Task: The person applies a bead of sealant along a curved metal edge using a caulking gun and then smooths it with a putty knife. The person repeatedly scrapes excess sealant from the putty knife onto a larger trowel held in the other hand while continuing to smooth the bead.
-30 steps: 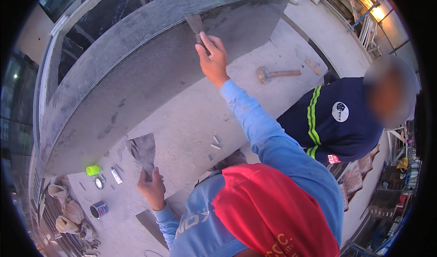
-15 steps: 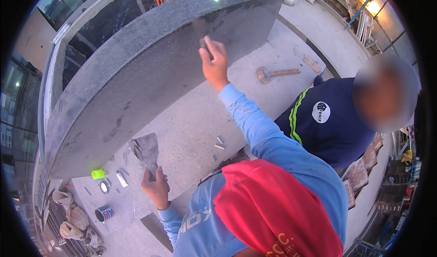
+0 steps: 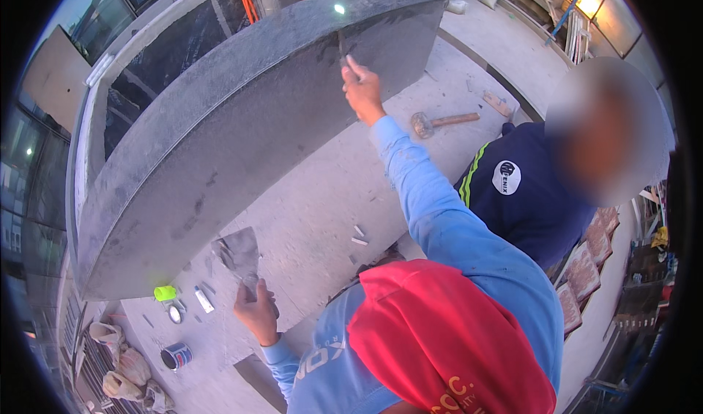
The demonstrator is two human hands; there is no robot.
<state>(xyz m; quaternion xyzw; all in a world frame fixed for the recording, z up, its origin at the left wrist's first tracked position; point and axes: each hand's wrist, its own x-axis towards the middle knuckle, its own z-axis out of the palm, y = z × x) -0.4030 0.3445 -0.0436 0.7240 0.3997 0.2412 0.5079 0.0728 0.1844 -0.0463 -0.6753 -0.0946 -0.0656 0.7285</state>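
Note:
In my left hand [image 3: 256,311] is a wide putty knife [image 3: 239,254], fingers closed round its handle and its smeared grey blade pointing away from me. My right hand [image 3: 362,93] reaches far forward and grips a narrow spatula [image 3: 341,45], seen nearly edge-on. Its tip meets the upper edge of a big curved dark grey slab [image 3: 242,132], just below the rim; whether it presses in there, I cannot tell. Dark smudges mark the slab's face. A mallet [image 3: 439,123] with a wooden handle lies to the right of my right forearm.
Beside me on the right is a co-worker [image 3: 527,194] in dark blue. A pale work surface [image 3: 307,231] carries small offcuts [image 3: 359,237], a white tube [image 3: 203,300], a bright yellow-green item [image 3: 165,293] and a can [image 3: 176,355]. Bags [image 3: 132,370] sit lower left, stacked slabs [image 3: 578,289] lower right.
My right hand and the spatula have moved to the right along the slab's upper edge. My left hand keeps the putty knife in nearly the same place. The whole view has shifted slightly.

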